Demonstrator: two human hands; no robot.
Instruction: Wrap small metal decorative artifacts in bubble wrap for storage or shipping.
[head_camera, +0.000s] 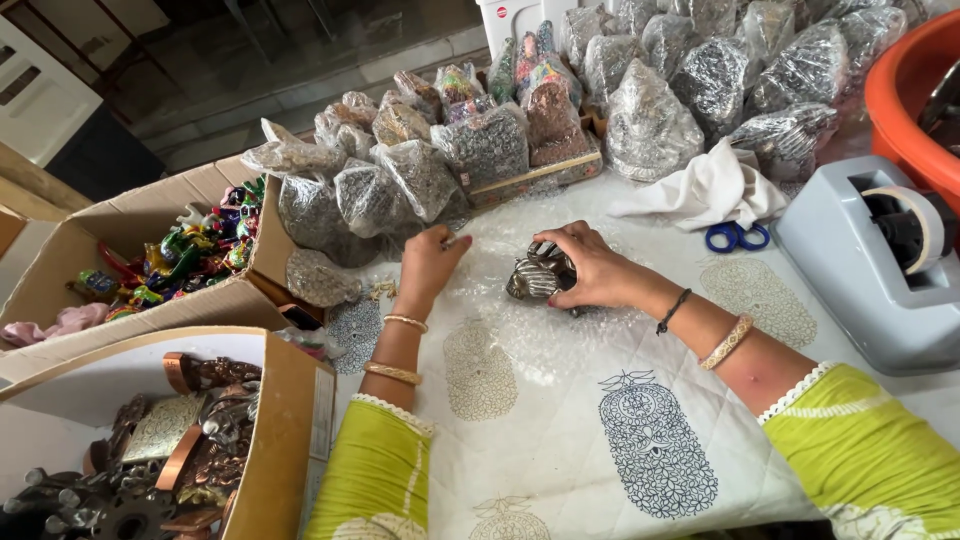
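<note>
Bubble wrap sheet (520, 300) is spread flat on the counter (560, 440), over a quilted white cloth with block-printed motifs. A small dark metal figurine (537, 275) sits on the sheet, about mid-counter.

Right hand (590, 270): fingers curled over the figurine, gripping it from the right side and holding it down on the wrap. Left hand (430, 262): fingers pinched together on the wrap edge just left of the figurine, lifting it slightly.

Progress, as I read it: the figurine is placed on the sheet but not yet covered; the wrap isn't folded over it and no tape is on it. So wrapping of this piece looks barely started.

Around it:
- Pile of already bagged and wrapped figurines (640, 90) across the back of the counter, so many pieces look done.
- Tape dispenser (880, 260) at right, untouched; blue scissors (737, 237) beside a white cloth (700, 190).
- Orange tub (900, 90) at far right.
- Open cardboard box (130, 280) at left with colourful unwrapped pieces; nearer box (290, 430) holds dark metal items, also unwrapped. Plenty left.
</note>
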